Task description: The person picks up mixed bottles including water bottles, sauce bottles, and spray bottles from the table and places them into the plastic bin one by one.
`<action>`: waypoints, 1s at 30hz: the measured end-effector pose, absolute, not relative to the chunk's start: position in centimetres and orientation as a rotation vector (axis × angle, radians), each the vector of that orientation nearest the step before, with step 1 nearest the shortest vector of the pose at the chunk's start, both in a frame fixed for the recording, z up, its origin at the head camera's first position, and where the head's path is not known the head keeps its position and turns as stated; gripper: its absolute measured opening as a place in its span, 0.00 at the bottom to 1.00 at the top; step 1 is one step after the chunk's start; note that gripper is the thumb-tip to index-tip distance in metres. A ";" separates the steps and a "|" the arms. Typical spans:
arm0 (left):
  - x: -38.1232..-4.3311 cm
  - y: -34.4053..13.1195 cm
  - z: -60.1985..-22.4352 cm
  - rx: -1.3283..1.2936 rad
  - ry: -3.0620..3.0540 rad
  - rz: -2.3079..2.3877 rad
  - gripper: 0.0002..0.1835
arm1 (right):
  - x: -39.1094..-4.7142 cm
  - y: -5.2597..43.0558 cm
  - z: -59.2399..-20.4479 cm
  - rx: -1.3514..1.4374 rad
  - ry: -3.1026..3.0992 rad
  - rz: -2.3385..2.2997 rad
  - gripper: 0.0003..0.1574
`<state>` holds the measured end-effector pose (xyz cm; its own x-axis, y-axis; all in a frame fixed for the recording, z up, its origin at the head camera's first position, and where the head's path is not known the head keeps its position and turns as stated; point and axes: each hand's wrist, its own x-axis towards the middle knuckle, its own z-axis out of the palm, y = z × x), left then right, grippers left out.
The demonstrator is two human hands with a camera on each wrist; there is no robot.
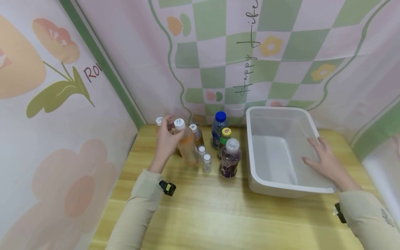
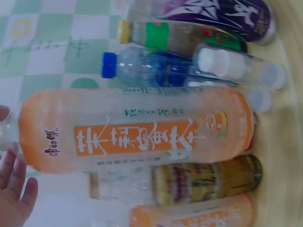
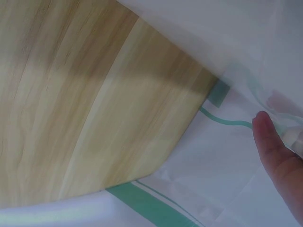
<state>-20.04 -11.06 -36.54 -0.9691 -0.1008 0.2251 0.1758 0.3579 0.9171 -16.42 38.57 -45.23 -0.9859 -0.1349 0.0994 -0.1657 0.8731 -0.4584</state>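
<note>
My left hand (image 1: 168,140) pinches an orange-labelled plastic bottle (image 1: 188,149) at its neck, just under the white cap. That bottle (image 2: 142,130) spans the middle of the left wrist view, the fingers (image 2: 16,187) at its neck. Behind the left hand stands a second orange-labelled bottle (image 2: 208,215), mostly covered in the head view. A bottle of amber liquid (image 1: 198,137) stands close beside the held one. My right hand (image 1: 326,163) is over the right side of a white plastic tub (image 1: 278,182), fingers spread, holding nothing. One finger (image 3: 272,151) shows in the right wrist view.
Two small white-capped clear bottles (image 1: 207,163) stand right of the held bottle. Beyond them are a blue-capped bottle (image 1: 220,128), a yellow-capped bottle (image 1: 226,132) and a purple-labelled bottle (image 1: 229,165), left of the tub. A patterned curtain (image 1: 212,52) hangs behind the wooden table (image 1: 212,215).
</note>
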 end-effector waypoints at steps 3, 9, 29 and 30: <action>-20.1 -10.7 -35.5 -0.081 -2.368 -1.627 0.34 | -16.3 38.5 -45.1 0.238 -2.982 0.738 0.49; -20.1 -9.8 -33.2 -0.063 -2.355 -1.621 0.34 | -16.3 38.5 -44.9 0.232 -2.983 0.736 0.49; -21.7 -4.6 -28.0 -0.328 -2.292 -1.659 0.32 | -16.4 38.6 -45.1 0.217 -2.985 0.706 0.49; -21.8 -4.2 -27.8 -0.339 -2.291 -1.653 0.32 | -16.4 38.6 -45.1 0.217 -2.985 0.707 0.49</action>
